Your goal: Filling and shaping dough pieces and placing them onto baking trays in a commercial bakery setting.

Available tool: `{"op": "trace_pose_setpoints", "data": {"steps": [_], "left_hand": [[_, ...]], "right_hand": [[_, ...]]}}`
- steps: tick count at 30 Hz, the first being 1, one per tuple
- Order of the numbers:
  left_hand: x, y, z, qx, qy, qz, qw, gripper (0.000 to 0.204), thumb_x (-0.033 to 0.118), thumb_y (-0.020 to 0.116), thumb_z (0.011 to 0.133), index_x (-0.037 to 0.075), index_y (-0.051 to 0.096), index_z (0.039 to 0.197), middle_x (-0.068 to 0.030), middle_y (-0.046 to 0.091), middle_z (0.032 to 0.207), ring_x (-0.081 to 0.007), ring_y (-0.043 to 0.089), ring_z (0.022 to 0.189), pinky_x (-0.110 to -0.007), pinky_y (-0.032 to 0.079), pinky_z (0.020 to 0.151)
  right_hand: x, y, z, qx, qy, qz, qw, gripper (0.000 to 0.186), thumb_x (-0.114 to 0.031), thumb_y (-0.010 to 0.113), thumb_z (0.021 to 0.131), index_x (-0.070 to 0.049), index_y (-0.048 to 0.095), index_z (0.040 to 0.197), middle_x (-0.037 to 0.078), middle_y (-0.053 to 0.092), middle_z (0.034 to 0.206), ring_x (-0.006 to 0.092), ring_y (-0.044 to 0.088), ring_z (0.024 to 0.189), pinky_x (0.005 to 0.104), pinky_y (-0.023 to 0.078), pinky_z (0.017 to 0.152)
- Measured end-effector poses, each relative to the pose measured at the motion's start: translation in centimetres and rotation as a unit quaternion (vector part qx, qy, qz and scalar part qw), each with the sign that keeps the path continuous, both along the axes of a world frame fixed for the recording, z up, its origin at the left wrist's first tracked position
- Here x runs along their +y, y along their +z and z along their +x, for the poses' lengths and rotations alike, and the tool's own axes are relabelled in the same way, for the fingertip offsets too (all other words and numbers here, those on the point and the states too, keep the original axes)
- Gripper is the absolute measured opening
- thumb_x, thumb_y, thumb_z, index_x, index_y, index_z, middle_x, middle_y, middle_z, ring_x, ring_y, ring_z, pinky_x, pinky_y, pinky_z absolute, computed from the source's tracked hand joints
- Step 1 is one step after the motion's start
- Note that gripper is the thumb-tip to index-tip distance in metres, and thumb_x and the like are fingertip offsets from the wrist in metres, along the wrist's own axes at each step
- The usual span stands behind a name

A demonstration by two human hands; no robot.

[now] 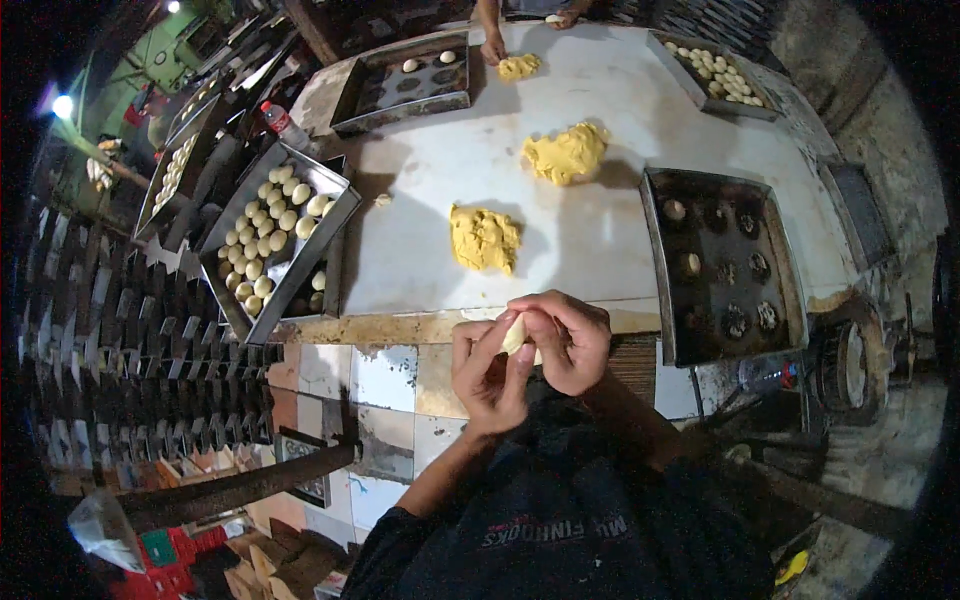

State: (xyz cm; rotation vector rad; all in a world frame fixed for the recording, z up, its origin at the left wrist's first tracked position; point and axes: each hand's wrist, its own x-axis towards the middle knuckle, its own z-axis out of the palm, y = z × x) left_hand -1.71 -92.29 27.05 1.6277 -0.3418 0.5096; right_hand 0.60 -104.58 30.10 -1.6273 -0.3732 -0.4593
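Observation:
My left hand point(485, 375) and my right hand point(570, 345) are closed together on a small piece of pale dough point(517, 335), fingertips and thumbs pressed round it and partly hiding it, at the table's near edge. Beyond them on the white tabletop point(390, 260) lie a lump of yellow filling point(483, 238) and, farther back, a second yellow lump point(563, 152). To the left, a metal tray point(340, 205) holds many round pale dough balls point(289, 220). To the right is a dark tray point(700, 330) with scattered small pieces in it.
Another person's hands point(494, 48) work at the far edge by a small yellow lump point(519, 67). Trays stand at back left point(354, 120) and back right point(745, 108). A bottle point(282, 122) is at left. Racks of stacked dark pans point(150, 350) fill the left side.

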Motion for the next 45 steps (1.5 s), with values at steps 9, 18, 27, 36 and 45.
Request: {"op": "trace_pose_setpoints", "data": {"steps": [9, 18, 27, 36, 45], "left_hand": [[11.6, 1.5, -5.3, 0.254, 0.040, -0.076, 0.963, 0.033, 0.016, 0.056, 0.097, -0.007, 0.057, 0.120, -0.0105, 0.065, 0.106, -0.0144, 0.059, 0.098, -0.028, 0.047, 0.087], [18.0, -4.1, -6.9, 0.382, -0.055, -0.419, 0.822, 0.026, 0.015, 0.059, 0.093, -0.006, 0.061, 0.108, -0.0135, 0.065, 0.109, -0.0206, 0.065, 0.097, -0.031, 0.054, 0.082], [14.9, -2.5, 1.1, 0.321, -0.079, -0.375, 0.866, 0.031, 0.008, 0.059, 0.090, -0.010, 0.058, 0.116, -0.0196, 0.052, 0.134, -0.0274, 0.052, 0.122, -0.041, 0.035, 0.108], [7.7, -4.8, 11.4, 0.411, -0.074, -0.305, 0.856, 0.043, 0.009, 0.054, 0.095, 0.002, 0.046, 0.137, -0.0078, 0.047, 0.140, -0.0193, 0.054, 0.118, -0.034, 0.046, 0.099], [5.0, -9.2, 15.0, 0.473, -0.086, -0.310, 0.820, 0.038, 0.012, 0.053, 0.096, 0.000, 0.049, 0.132, -0.0117, 0.055, 0.129, -0.0208, 0.056, 0.116, -0.035, 0.047, 0.099]], "right_hand": [[13.4, -5.6, 1.1, -0.005, 0.048, -0.130, 0.990, 0.029, -0.027, 0.053, 0.094, 0.001, 0.063, 0.096, 0.015, 0.058, 0.082, 0.0288, 0.060, 0.077, 0.0369, 0.049, 0.071], [16.8, -9.5, 0.8, 0.118, 0.137, -0.045, 0.982, 0.021, -0.016, 0.055, 0.095, 0.002, 0.063, 0.102, 0.008, 0.066, 0.095, 0.0139, 0.062, 0.086, 0.0285, 0.049, 0.076], [-0.3, -20.7, 16.6, 0.131, -0.163, -0.163, 0.964, 0.027, -0.007, 0.070, 0.079, -0.003, 0.069, 0.106, 0.015, 0.068, 0.091, 0.0212, 0.067, 0.072, 0.0297, 0.054, 0.068], [-4.0, -24.9, 20.0, 0.321, -0.038, 0.257, 0.911, 0.028, -0.009, 0.069, 0.082, -0.003, 0.068, 0.108, 0.013, 0.070, 0.091, 0.0168, 0.067, 0.074, 0.0301, 0.055, 0.068], [-2.8, -22.4, 20.9, 0.129, -0.108, -0.231, 0.958, 0.028, -0.010, 0.070, 0.076, 0.002, 0.067, 0.101, 0.019, 0.067, 0.093, 0.0316, 0.067, 0.081, 0.0398, 0.054, 0.075]]}}
